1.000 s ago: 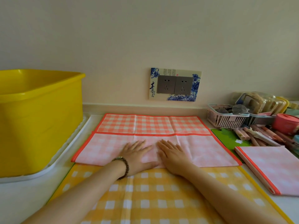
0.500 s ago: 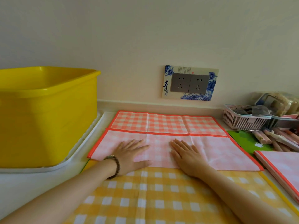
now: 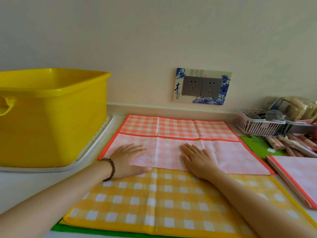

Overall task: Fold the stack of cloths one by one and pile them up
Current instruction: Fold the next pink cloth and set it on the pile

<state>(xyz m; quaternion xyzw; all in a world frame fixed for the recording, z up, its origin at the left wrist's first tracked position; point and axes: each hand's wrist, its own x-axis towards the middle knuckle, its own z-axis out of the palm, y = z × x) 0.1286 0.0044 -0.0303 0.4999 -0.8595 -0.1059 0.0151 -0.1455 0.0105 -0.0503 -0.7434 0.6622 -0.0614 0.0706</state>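
Progress is early, I judge. A folded pile (image 3: 298, 176) lies on the desk (image 3: 25, 189) at my right; whether it is one cloth or several I cannot tell from this angle. The pink cloth (image 3: 164, 152) tops the stack in front of me, its near part turned over, pale back up: one fold made, more to go. The yellow cloth (image 3: 163, 200) and a green cloth (image 3: 77, 229) beneath wait untouched. My left hand (image 3: 127, 158) and right hand (image 3: 197, 160) lie flat on the flap, fingers straight, pressing and gripping nothing.
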